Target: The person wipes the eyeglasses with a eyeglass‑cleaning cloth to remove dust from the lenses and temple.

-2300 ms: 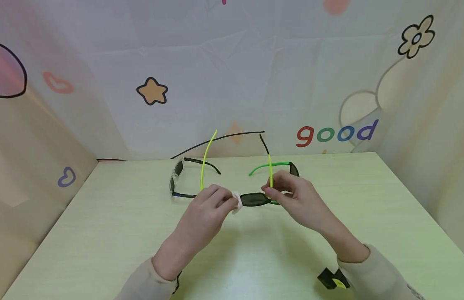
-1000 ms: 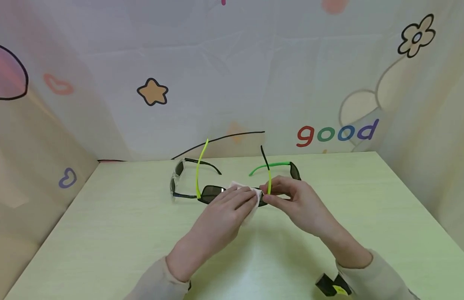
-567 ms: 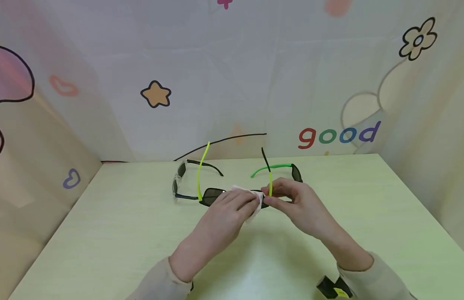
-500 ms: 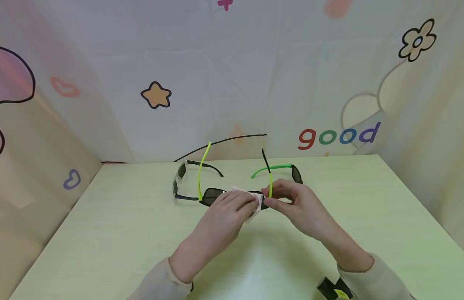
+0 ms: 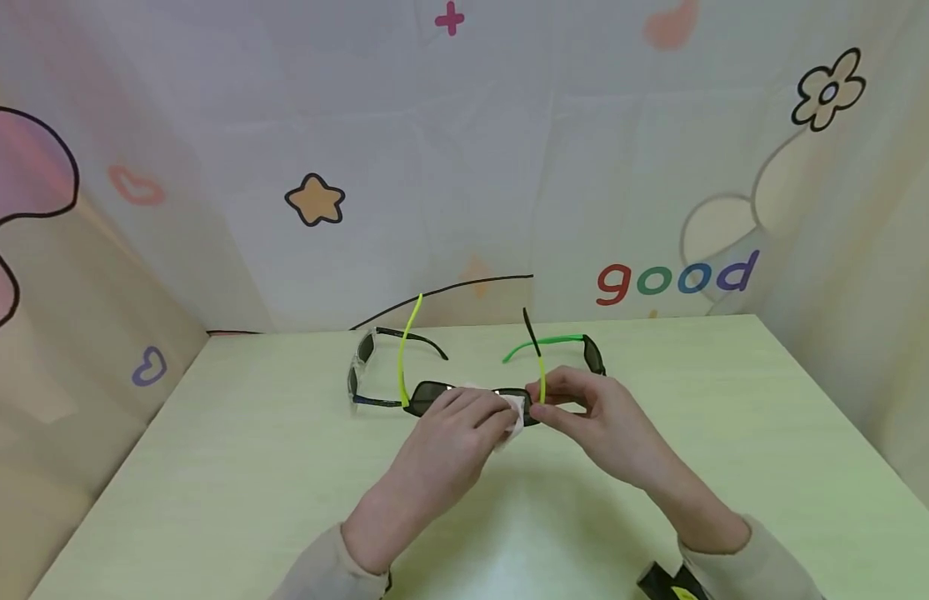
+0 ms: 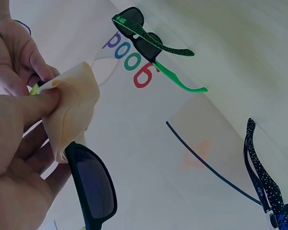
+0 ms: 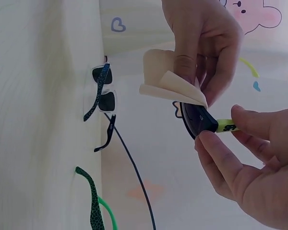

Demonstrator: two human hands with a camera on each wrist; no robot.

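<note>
A pair of dark sunglasses (image 5: 430, 395) with yellow-green temples is held up over the table, temples pointing away. My right hand (image 5: 602, 421) pinches it at the right hinge, thumb and fingers around the yellow temple base (image 7: 224, 125). With my left hand (image 5: 452, 442) I pinch a folded pale cloth (image 6: 77, 103) over the right lens; the cloth wraps both faces near the bridge. The other lens (image 6: 93, 184) shows bare in the left wrist view. In the right wrist view, the cloth (image 7: 165, 79) covers part of the lens (image 7: 194, 117) beside my right fingers.
Clear-framed sunglasses (image 5: 354, 379) with dark temples stand on the table (image 5: 247, 483) at the back left. Green-templed sunglasses (image 5: 594, 354) stand at the back right, partly behind my right hand. A black item with a yellow label (image 5: 670, 583) lies by the right sleeve. A printed curtain (image 5: 434, 167) hangs behind.
My left hand with the cloth has moved from the bridge rightward onto the right lens, uncovering the left one. The sunglasses have come down slightly; the right hand keeps its hold. The head view has tilted slightly.
</note>
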